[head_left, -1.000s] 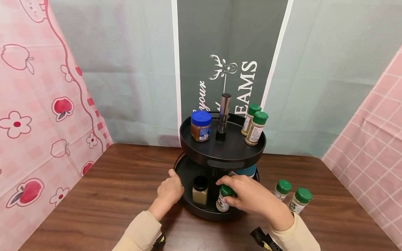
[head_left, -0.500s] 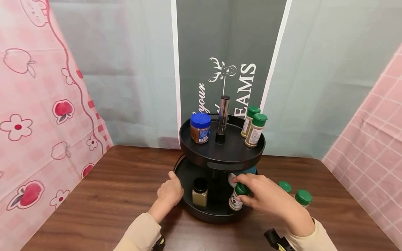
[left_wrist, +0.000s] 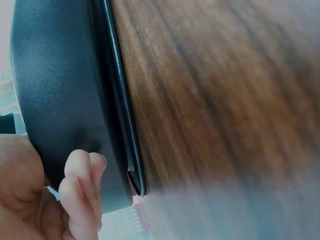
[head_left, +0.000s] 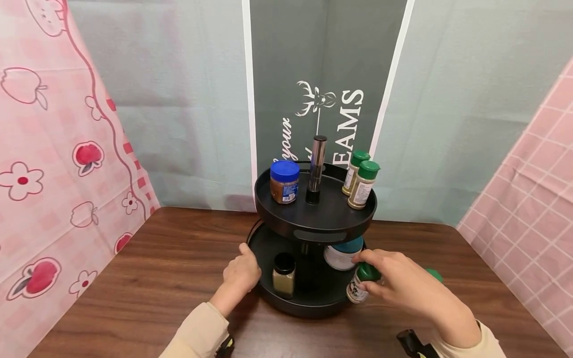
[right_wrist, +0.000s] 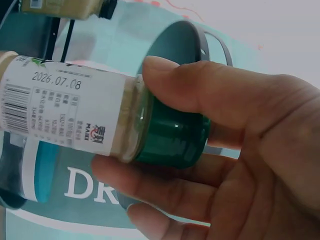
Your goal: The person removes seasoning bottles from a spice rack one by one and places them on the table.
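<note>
A black two-tier round rack (head_left: 286,219) stands on the table. My left hand (head_left: 242,271) grips the rim at the left side of its lower tray (head_left: 309,309); the left wrist view shows the fingers (left_wrist: 82,190) against the tray's outer wall. My right hand (head_left: 405,286) pinches a spice jar (head_left: 357,290) by its green lid, tilted at the lower tray's right edge. Printed label text on this jar (right_wrist: 70,105) faces the right wrist camera. On the lower tray stand a black-lidded jar (head_left: 284,281) and a white tub (head_left: 341,256) with a blue lid.
On the upper tray are a blue-lidded jar (head_left: 284,186) and two green-lidded spice jars (head_left: 361,191), beside a central metal post (head_left: 317,166). Another green lid (head_left: 434,275) shows behind my right hand on the table (head_left: 188,248). Curtains hang behind and at both sides.
My right hand has carried the spice jar rightward, from the front of the lower tray to its right edge. The white tub is now more exposed. My left hand stays at the rim.
</note>
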A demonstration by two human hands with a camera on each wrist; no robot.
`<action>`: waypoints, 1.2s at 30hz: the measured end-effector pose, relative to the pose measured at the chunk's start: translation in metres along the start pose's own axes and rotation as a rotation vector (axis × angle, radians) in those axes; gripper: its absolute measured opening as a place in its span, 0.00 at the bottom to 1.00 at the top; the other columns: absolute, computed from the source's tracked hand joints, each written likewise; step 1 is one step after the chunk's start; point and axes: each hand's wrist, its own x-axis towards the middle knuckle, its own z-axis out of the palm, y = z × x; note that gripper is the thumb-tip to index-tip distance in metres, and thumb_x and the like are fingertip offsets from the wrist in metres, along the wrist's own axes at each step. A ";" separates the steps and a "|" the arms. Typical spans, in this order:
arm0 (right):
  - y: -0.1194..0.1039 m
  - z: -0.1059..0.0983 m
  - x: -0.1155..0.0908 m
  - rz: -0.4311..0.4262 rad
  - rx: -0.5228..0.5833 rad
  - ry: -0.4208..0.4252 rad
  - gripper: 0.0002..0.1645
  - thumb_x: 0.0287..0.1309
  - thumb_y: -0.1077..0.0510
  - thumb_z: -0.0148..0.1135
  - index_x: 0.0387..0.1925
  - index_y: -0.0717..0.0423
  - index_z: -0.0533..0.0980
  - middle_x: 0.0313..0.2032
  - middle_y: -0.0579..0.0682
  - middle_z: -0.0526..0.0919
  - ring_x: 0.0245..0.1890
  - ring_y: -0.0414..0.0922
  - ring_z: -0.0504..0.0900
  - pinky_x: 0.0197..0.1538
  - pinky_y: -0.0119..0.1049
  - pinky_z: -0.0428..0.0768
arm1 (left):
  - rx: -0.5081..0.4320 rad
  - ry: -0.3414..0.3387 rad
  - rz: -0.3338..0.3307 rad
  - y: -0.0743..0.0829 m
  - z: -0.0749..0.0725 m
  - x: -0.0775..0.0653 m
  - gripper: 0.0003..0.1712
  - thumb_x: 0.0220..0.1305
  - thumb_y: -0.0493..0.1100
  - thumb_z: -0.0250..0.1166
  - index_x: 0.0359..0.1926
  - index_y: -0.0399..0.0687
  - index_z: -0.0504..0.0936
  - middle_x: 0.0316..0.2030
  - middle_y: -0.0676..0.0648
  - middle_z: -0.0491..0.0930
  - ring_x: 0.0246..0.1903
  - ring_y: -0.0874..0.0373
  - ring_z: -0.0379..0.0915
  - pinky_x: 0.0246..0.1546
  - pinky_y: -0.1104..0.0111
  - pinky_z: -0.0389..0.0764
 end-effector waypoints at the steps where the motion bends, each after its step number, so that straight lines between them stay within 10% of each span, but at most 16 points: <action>1: 0.001 -0.001 -0.001 0.002 -0.004 0.004 0.21 0.43 0.59 0.69 0.43 0.53 0.74 0.36 0.44 0.79 0.30 0.33 0.73 0.29 0.35 0.77 | 0.000 -0.001 -0.002 0.000 0.000 0.000 0.23 0.51 0.39 0.58 0.44 0.36 0.58 0.11 0.45 0.71 0.18 0.48 0.71 0.20 0.56 0.73; 19: 0.028 0.006 -0.018 0.141 -0.007 -0.143 0.16 0.44 0.57 0.68 0.34 0.49 0.70 0.19 0.37 0.65 0.19 0.34 0.63 0.21 0.32 0.65 | 0.006 -0.001 0.004 0.001 -0.001 -0.001 0.24 0.51 0.39 0.58 0.45 0.35 0.58 0.13 0.45 0.72 0.18 0.48 0.71 0.20 0.56 0.73; 36: 0.055 0.023 -0.035 0.210 0.035 -0.235 0.21 0.39 0.56 0.71 0.37 0.52 0.71 0.27 0.42 0.73 0.24 0.35 0.69 0.23 0.35 0.71 | 0.009 0.000 0.003 0.000 0.000 0.000 0.25 0.50 0.39 0.59 0.45 0.35 0.58 0.14 0.43 0.73 0.19 0.47 0.71 0.20 0.56 0.73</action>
